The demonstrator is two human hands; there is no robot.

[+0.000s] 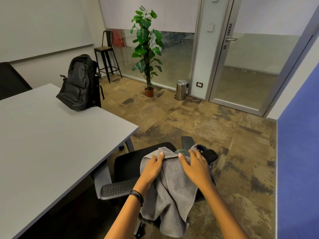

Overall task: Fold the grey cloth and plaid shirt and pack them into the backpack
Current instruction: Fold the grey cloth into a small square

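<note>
1. hazards

table [51,135]: flat grey top, left of the grip and apart from the cloth. the cloth is handled over a chair, not on this surface. folding on that uneven support would likely leave skewed edges.

chair [127,163]: directly beneath the grip, with an armrest on either side. a press from the hands may turn the seat. the low end of the cloth hangs near the chair base and could snag there when lifted.

backpack [79,83]: well beyond the grip, up and to the left, upright on the far end of the table. whether its zip is open cannot be told. a loose fold may fall open on the carry across.

2. condition of the work

grey cloth [172,190]: in the grip, draped over the chair. thick, soft, ribbed weave like a towel. its top edge runs between the two thumbs, and the rest hangs toward the person in loose folds. no fold made yet.

dark fabric [200,147]: just beyond the right fingertips, blue-green and blurred. probably the plaid shirt, but the pattern cannot be read. it may be dragged up with the cloth.

3. grip

left hand [153,168]: thumb on the top edge, fingers curled over the left fold, clamped on the cloth.

right hand [195,168]: fingers spread and straight, lying flat on the cloth. no pinch is visible.
</note>
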